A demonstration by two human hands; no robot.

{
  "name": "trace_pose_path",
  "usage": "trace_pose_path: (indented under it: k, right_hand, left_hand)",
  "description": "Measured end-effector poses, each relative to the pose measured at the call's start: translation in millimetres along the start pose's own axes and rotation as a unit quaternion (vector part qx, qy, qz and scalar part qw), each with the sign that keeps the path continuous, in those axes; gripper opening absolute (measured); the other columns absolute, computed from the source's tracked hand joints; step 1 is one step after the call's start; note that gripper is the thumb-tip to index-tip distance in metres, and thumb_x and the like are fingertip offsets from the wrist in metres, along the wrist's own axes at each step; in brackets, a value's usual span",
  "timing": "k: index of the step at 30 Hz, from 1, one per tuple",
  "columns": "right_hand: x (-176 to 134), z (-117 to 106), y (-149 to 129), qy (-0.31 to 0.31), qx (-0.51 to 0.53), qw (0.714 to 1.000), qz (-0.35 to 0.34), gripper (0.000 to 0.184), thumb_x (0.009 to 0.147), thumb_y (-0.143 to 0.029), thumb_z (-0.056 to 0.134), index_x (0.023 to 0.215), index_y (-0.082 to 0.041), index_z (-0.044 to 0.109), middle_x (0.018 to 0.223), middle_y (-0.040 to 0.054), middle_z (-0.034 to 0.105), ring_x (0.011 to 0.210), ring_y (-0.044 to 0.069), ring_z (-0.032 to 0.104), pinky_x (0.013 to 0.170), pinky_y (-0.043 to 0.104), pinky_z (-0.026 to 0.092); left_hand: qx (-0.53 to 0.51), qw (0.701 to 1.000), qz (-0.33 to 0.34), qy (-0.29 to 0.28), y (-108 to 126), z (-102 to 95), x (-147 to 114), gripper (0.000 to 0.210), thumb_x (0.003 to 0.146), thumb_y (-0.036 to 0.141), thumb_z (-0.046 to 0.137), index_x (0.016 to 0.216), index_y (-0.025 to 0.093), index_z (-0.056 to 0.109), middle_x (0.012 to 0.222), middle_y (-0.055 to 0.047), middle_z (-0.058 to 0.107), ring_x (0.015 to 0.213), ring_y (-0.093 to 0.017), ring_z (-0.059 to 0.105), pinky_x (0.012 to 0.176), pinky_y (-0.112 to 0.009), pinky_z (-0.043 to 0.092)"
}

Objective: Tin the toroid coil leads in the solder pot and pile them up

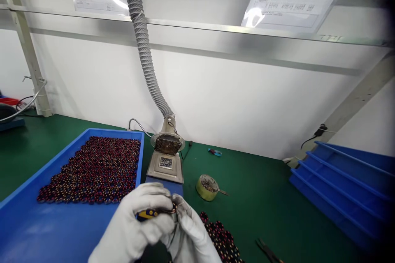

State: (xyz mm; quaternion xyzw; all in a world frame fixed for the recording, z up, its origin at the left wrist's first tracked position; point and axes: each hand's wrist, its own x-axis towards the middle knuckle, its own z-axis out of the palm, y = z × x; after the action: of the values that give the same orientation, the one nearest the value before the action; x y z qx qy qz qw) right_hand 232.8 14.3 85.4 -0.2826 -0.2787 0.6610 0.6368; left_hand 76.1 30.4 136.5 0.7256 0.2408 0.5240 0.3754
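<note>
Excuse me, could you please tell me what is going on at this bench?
A person in white gloves is handling a small part, largely hidden, above a green bench. The left hand grips a yellow-and-dark tool, while the right hand's fingers pinch the part. Many small round components fill the far portion of a blue tray on the left, and another group lies on the bench just right of the hands.

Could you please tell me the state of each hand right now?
Left hand: closed, holding a yellow-and-blue tool.
Right hand: closed on a small part, mostly hidden.
</note>
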Motion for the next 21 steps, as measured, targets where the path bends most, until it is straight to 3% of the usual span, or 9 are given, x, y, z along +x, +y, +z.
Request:
trace_pose_path:
  k: [3, 5, 8, 10, 12, 15, 19, 21]
  right_hand:
    - [0, 0, -7, -0.017, 0.004, 0.999, 0.037, 0.017, 0.052, -0.014, 0.08, 0.061, -0.019, 0.067, 0.062, 0.0004, 0.07, 0.059, 0.014, 0.065, 0.062, 0.027, 0.054]
    - [0, 1, -5, -0.01, 0.001, 1.0, 0.022, 0.018, 0.052, -0.013, 0.08, 0.062, -0.018, 0.067, 0.063, 0.0009, 0.07, 0.06, 0.015, 0.065, 0.062, 0.028, 0.054]
    - [0, 3, 6, 0.014, -0.005, 1.0, -0.023, 0.02, 0.051, -0.015, 0.081, 0.064, -0.017, 0.067, 0.066, 0.0022, 0.07, 0.06, 0.016, 0.065, 0.063, 0.03, 0.054]
    - [0, 5, 14, 0.035, 0.002, 0.998, -0.054, 0.022, 0.049, -0.016, 0.082, 0.065, -0.017, 0.067, 0.065, 0.0012, 0.07, 0.059, 0.015, 0.065, 0.063, 0.029, 0.054]
    - [0, 7, 18, 0.051, 0.007, 0.996, -0.072, 0.024, 0.047, -0.016, 0.083, 0.065, -0.018, 0.066, 0.064, 0.0003, 0.069, 0.059, 0.014, 0.064, 0.063, 0.027, 0.054]
    - [-4, 9, 17, 0.053, -0.004, 0.996, -0.07, 0.024, 0.048, -0.015, 0.083, 0.066, -0.017, 0.067, 0.066, 0.0013, 0.07, 0.061, 0.014, 0.065, 0.064, 0.026, 0.054]
    - [-8, 11, 12, 0.054, -0.008, 0.995, -0.078, 0.023, 0.051, -0.017, 0.082, 0.068, -0.017, 0.067, 0.068, 0.0012, 0.069, 0.061, 0.013, 0.064, 0.064, 0.025, 0.053]
    - [-7, 12, 12, 0.055, -0.005, 0.995, -0.087, 0.025, 0.049, -0.017, 0.083, 0.068, -0.019, 0.067, 0.067, 0.0005, 0.069, 0.06, 0.014, 0.064, 0.063, 0.026, 0.054]
  left_hand:
    - [-0.051, 0.998, 0.04, 0.025, -4, 4.9, -2, 0.016, 0.068, 0.014, 0.063, 0.07, 0.028, 0.071, 0.074, 0.002, 0.071, 0.082, -0.016, 0.064, 0.076, -0.022, 0.051]
    - [-0.083, 0.993, 0.047, 0.063, -5, 4.4, -4, 0.015, 0.07, 0.016, 0.064, 0.071, 0.029, 0.07, 0.074, 0.004, 0.071, 0.085, -0.016, 0.064, 0.079, -0.022, 0.05]
    - [-0.08, 0.991, -0.004, 0.111, -2, 1.0, -3, 0.018, 0.068, 0.014, 0.065, 0.075, 0.03, 0.071, 0.085, 0.003, 0.072, 0.085, -0.016, 0.065, 0.079, -0.022, 0.051]
    - [-0.035, 0.997, -0.03, 0.07, 0, 1.5, -1, 0.024, 0.063, 0.012, 0.068, 0.08, 0.029, 0.072, 0.092, 0.0, 0.072, 0.084, -0.018, 0.066, 0.076, -0.023, 0.053]
    - [-0.012, 1.0, -0.003, 0.023, -1, 4.6, 0, 0.023, 0.062, 0.013, 0.069, 0.079, 0.027, 0.073, 0.086, -0.002, 0.073, 0.081, -0.019, 0.066, 0.074, -0.024, 0.053]
    - [-0.031, 0.997, 0.058, 0.051, -1, 7.9, -1, 0.012, 0.068, 0.015, 0.065, 0.071, 0.025, 0.072, 0.072, -0.001, 0.072, 0.077, -0.019, 0.065, 0.071, -0.026, 0.054]
    - [-0.057, 0.987, -0.005, 0.153, 3, 2.4, -4, 0.011, 0.071, 0.017, 0.061, 0.067, 0.023, 0.07, 0.077, -0.003, 0.071, 0.078, -0.02, 0.066, 0.071, -0.027, 0.055]
    - [-0.019, 0.989, -0.047, 0.137, 5, 0.4, -3, 0.011, 0.066, 0.017, 0.064, 0.073, 0.022, 0.072, 0.086, -0.005, 0.072, 0.081, -0.022, 0.066, 0.073, -0.028, 0.055]
